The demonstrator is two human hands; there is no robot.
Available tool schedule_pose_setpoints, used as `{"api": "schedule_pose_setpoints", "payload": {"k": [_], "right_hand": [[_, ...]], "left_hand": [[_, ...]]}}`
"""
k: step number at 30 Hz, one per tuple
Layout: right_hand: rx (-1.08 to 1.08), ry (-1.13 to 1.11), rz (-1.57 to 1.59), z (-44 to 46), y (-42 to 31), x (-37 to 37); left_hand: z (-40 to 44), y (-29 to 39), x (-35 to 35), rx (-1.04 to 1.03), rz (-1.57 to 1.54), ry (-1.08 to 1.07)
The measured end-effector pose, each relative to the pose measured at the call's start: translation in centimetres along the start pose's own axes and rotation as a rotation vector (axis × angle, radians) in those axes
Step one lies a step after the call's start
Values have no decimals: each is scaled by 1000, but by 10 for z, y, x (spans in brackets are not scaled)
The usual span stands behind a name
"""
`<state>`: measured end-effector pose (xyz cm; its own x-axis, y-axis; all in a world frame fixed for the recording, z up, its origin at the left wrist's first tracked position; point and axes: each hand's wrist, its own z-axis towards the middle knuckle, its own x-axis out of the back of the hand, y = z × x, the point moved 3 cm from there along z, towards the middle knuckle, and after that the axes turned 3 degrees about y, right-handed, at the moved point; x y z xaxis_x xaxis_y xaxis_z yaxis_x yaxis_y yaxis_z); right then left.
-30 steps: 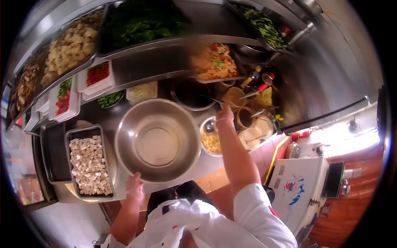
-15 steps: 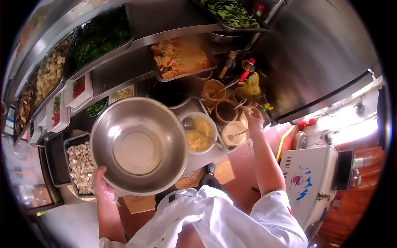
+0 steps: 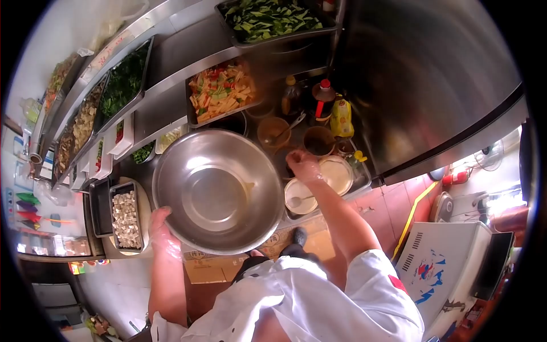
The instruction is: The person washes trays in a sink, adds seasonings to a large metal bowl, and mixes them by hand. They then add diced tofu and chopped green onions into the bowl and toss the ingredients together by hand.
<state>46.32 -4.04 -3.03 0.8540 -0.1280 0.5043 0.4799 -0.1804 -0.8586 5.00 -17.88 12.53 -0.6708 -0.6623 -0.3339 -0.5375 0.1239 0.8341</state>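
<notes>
Reddish tiles are covering the floor (image 3: 387,200), cardboard (image 3: 212,270) hiding part. A steel shelf (image 3: 176,52) is running above the table (image 3: 135,172). The bowl (image 3: 215,191) is blocking the table's middle; I can't tell whether they're touching. The left hand (image 3: 164,232) is gripping its rim; the right hand (image 3: 306,167) is hovering among pots (image 3: 273,134), its grip unclear.
</notes>
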Motion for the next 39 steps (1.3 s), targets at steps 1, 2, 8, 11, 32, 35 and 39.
{"api": "schedule_pose_setpoints", "payload": {"k": [1, 2, 8, 11, 32, 35, 39], "right_hand": [[70, 7, -50, -2, 1, -1], [140, 15, -102, -3, 1, -2], [208, 49, -342, 5, 34, -16], [124, 107, -349, 3, 35, -7], [-65, 359, -68, -85, -121, 54], [141, 197, 183, -112, -130, 22], [952, 113, -243, -169, -174, 4]], "left_hand": [[-2, -4, -3, -15, 22, 8], [-12, -3, -16, -29, 43, 16], [-34, -1, -51, -119, 128, -4], [-34, 5, -61, -147, 172, -24], [1, 18, -39, -260, 297, -296], [1, 15, -39, -258, 261, -298], [0, 11, -39, -287, 262, -294]]}}
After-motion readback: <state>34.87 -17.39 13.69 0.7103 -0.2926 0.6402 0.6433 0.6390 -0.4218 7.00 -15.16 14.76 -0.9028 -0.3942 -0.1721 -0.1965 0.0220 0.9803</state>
